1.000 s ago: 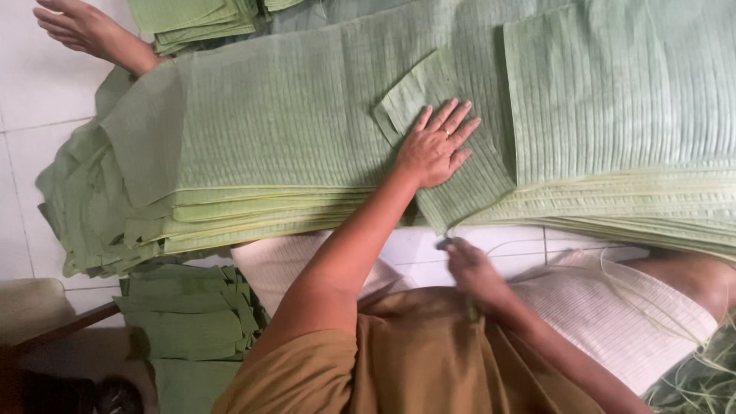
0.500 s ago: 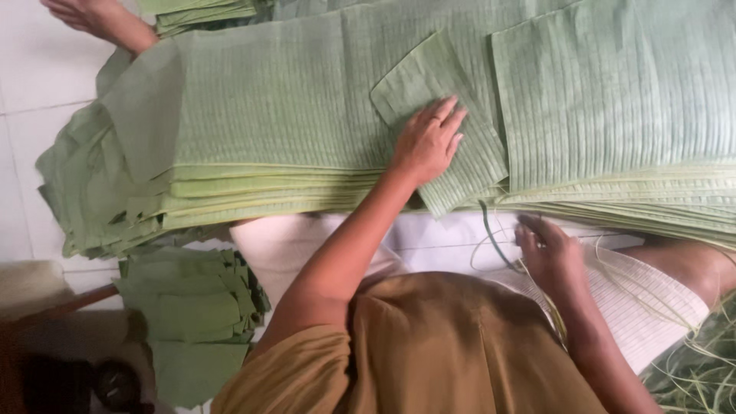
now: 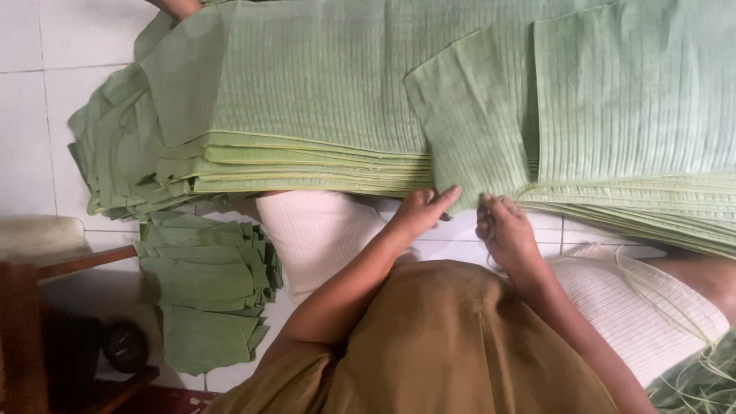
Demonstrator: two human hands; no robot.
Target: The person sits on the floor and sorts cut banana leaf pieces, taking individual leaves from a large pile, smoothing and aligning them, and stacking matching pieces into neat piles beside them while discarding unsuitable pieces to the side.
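While the upper half of the frame is filled by two broad stacks of green leaf sheets, neither is seen whole: the left stack (image 3: pixel 307 100) is cut off by the top edge, and the right stack (image 3: pixel 644 115) runs out of the frame at the top and right. The sheets in each are too many and too tightly layered to be counted. A single smaller leaf piece (image 3: pixel 468 130) is laid across the gap between the two stacks, near the upper centre.

At the lower left, one smaller pile of folded leaf pieces (image 3: pixel 203 295) is set on the white tiled floor (image 3: pixel 31 115), beside a dark wooden stool (image 3: pixel 31 322) that is only partly in view. Loose pale green strips (image 3: pixel 690 376) are seen at the lower right corner, cut off there.

Two hands are shown at the centre. The left hand (image 3: pixel 423 213) is pinched, thumb to fingers, on the lower edge of the leaf piece. The right hand (image 3: pixel 502 230) is curled narrow at the same edge, just beside it; what is gripped under its fingers cannot be made out. A third hand (image 3: pixel 178 6), another person's, is barely visible at the top left.
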